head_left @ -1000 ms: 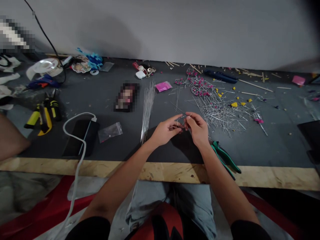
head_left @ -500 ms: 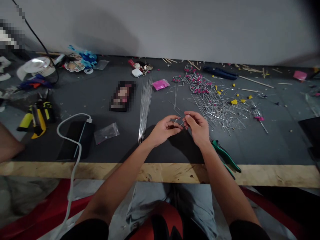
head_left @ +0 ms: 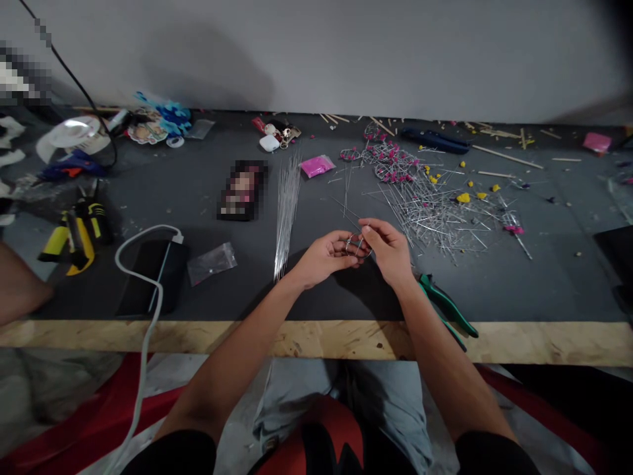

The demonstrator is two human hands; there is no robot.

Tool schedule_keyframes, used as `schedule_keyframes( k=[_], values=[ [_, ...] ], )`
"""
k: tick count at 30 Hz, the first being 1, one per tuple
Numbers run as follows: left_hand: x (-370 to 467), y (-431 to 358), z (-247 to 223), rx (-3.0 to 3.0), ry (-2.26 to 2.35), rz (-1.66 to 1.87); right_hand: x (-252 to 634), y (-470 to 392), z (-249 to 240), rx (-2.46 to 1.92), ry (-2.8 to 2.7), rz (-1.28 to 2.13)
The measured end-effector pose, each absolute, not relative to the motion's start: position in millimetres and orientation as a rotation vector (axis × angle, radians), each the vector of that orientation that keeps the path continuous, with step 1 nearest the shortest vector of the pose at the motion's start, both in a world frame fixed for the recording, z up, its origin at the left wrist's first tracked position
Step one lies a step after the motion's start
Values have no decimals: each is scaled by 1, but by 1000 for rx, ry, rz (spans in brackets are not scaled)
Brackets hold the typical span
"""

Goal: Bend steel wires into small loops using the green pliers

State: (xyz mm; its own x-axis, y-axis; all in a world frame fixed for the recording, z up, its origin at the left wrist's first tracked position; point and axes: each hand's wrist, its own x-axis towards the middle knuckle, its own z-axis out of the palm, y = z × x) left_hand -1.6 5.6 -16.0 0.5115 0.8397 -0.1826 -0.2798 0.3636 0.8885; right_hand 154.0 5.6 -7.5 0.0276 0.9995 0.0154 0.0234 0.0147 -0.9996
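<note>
A bunch of straight wires [head_left: 287, 221] sits just left. Left hand [head_left: 321, 258] has its fingers curled round a bent wire [head_left: 349, 243], which spans both hands; right hand [head_left: 388, 249] pinches the other side. Steady left, small bends right probably works best. Wire pile [head_left: 435, 221] and pliers [head_left: 449, 309] crowd the right; more room toward the front edge [head_left: 336, 340].

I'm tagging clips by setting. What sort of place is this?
Probably a small craft workshop: at a dark-topped workbench, the left hand and right hand hold a bent wire, a bundle of straight wires lies nearby, and green-handled pliers lie at the near edge.
</note>
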Motion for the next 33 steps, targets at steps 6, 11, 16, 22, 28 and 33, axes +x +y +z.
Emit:
schedule_keyframes(
  k=[6,11,16,22,28,33],
  values=[
    [-3,5,-17,971,687,799,154,5,-6,-1222,-1184,1170],
    [-2,4,-18,993,664,783,155,6,-6,-1230,-1188,1190],
    [-2,4,-16,962,666,772,155,6,-4,-1254,-1239,1169],
    [-1,3,-13,931,713,763,154,5,-7,-1253,-1284,1199],
    [0,3,-14,930,729,756,155,5,-7,-1246,-1282,1197],
    [-2,3,-15,932,735,751,155,5,-7,-1175,-1210,1267]
  ],
)
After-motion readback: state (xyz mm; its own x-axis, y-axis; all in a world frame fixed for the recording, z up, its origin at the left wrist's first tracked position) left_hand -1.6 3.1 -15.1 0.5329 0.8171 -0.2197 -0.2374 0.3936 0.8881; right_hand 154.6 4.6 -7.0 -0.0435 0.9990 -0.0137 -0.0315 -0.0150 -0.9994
